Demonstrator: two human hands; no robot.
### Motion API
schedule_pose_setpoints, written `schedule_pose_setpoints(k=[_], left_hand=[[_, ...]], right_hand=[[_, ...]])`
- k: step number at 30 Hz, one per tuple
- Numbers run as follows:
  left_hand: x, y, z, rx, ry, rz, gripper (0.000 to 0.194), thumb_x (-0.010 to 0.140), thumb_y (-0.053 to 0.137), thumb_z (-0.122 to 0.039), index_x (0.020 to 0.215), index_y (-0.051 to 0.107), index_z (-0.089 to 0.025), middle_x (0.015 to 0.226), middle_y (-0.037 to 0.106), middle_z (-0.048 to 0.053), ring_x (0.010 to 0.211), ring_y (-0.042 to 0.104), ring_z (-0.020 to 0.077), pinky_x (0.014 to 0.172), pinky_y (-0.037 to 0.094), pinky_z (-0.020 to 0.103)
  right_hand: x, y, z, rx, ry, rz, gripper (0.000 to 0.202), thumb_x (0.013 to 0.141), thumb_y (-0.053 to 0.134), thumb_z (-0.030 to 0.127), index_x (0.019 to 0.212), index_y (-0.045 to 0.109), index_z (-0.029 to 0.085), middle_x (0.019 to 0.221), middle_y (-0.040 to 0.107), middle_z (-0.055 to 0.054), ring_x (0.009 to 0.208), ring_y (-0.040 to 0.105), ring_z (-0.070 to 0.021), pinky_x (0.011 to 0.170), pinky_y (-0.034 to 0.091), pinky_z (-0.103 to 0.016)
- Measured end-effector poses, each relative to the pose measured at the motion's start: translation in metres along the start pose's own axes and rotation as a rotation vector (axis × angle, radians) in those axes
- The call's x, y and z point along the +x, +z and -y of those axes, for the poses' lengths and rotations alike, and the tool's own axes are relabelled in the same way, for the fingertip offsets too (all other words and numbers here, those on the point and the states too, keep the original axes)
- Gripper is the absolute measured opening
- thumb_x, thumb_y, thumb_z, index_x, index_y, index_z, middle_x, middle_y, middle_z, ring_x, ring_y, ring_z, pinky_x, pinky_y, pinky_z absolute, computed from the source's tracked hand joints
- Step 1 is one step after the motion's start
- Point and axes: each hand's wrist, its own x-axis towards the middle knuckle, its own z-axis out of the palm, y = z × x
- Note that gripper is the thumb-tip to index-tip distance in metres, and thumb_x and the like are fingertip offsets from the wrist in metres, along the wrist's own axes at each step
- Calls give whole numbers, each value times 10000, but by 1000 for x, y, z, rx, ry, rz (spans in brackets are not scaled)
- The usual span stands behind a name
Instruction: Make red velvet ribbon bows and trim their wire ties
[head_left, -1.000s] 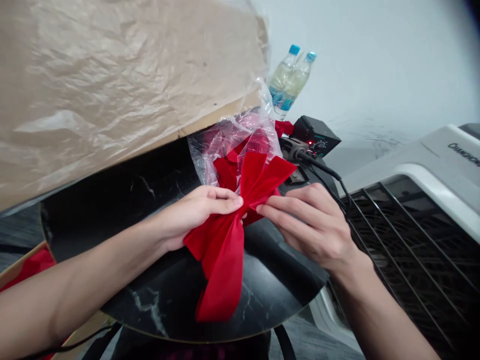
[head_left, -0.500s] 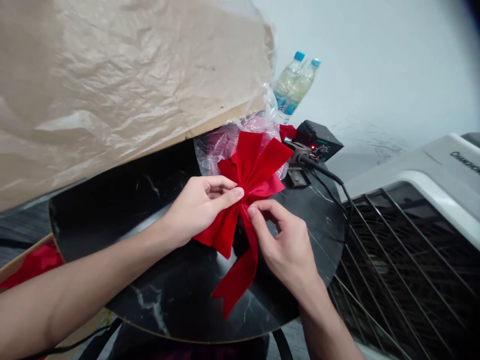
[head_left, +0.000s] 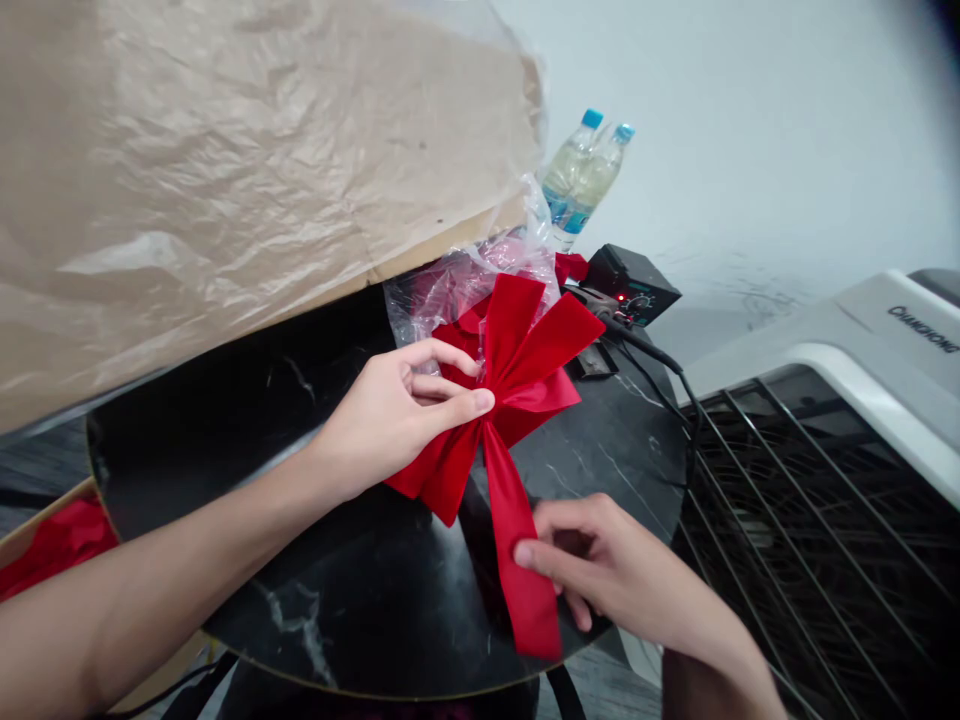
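A red velvet ribbon bow (head_left: 514, 340) is held over the round black marbled table (head_left: 360, 590), its loops fanned out and one long tail hanging toward me. My left hand (head_left: 409, 415) pinches the bow at its centre knot between thumb and fingers. Lower down on the right, my right hand (head_left: 592, 555) grips the hanging ribbon tail (head_left: 521, 590) between thumb and fingers, near its lower end. Behind the bow lies a clear plastic bag (head_left: 450, 290) with red and pink material inside.
A large plastic-covered brown board (head_left: 300, 150) leans over the table's far left. Two bottles with blue caps (head_left: 581, 180), a black box with a dial and red light (head_left: 634, 285) and cables stand behind. A Changhong appliance with a grille (head_left: 825, 500) is at right; a box of red fabric (head_left: 56, 545), lower left.
My right hand has moved from beside the knot down along the ribbon tail, which now hangs straighter and further right. The left hand keeps its pinch at the bow's centre.
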Motion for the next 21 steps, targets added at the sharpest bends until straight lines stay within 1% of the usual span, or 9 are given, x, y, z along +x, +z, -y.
schedule_pose_setpoints(k=[1, 3, 5, 7, 10, 13, 16, 18, 21], left_hand=[[0, 0, 1, 3, 14, 14, 393, 727, 907, -189, 1019, 645, -222, 776, 826, -9, 671, 751, 133, 609, 535, 156], [0, -1, 2, 28, 42, 35, 413, 773, 885, -237, 1027, 560, -249, 800, 835, 3, 650, 756, 148, 578, 530, 161], [-1, 0, 4, 59, 60, 62, 409, 813, 858, -284, 1020, 506, -264, 773, 826, -1, 629, 754, 154, 558, 524, 162], [-3, 1, 5, 73, 84, 103, 402, 833, 839, -288, 1016, 481, -272, 721, 800, -26, 630, 754, 153, 564, 525, 161], [-5, 3, 7, 86, 112, 174, 357, 836, 827, -222, 1017, 522, -265, 673, 753, -56, 658, 757, 142, 574, 516, 145], [-7, 5, 6, 141, 174, 200, 191, 844, 811, -190, 957, 659, -206, 768, 776, -27, 761, 777, 126, 660, 545, 127], [-8, 5, 3, 204, 223, 201, 73, 865, 799, -211, 920, 770, -171, 909, 812, 4, 888, 791, 127, 809, 572, 121], [-8, 4, 1, 226, 207, 218, 88, 882, 788, -235, 957, 792, -188, 912, 818, -3, 877, 793, 119, 804, 574, 114], [-8, 2, 0, 243, 174, 229, 104, 896, 778, -248, 994, 794, -219, 876, 821, -20, 845, 789, 103, 748, 555, 88]], right_hand=[[-4, -5, -1, -40, 10, -26, 376, 950, 684, 520, 795, 691, 178, 643, 624, 14, 476, 527, -79, 448, 380, -185], [-5, -9, 0, -58, -27, -245, 381, 940, 684, 549, 889, 754, 178, 689, 652, -4, 489, 540, -85, 462, 422, -193], [2, -5, 6, 16, -95, -439, 401, 924, 700, 559, 1041, 770, 182, 715, 668, -8, 478, 534, -84, 456, 439, -197], [16, 6, 14, 124, -183, -507, 413, 900, 736, 544, 1102, 761, 184, 749, 680, -11, 477, 527, -79, 451, 440, -198], [39, 26, 24, 311, -293, -558, 353, 869, 784, 507, 991, 758, 176, 785, 699, -25, 537, 544, -86, 489, 450, -203], [53, 36, 28, 503, -328, -562, 320, 844, 820, 478, 927, 755, 176, 772, 715, -30, 591, 570, -103, 529, 467, -209], [53, 33, 26, 572, -333, -536, 296, 831, 841, 453, 908, 769, 177, 681, 675, 1, 536, 504, -74, 479, 405, -181], [50, 28, 24, 585, -331, -501, 282, 837, 840, 447, 891, 772, 179, 681, 674, 4, 531, 488, -64, 471, 381, -173], [47, 23, 23, 599, -327, -440, 260, 847, 834, 440, 878, 765, 190, 734, 697, -5, 586, 543, -83, 518, 426, -189]])
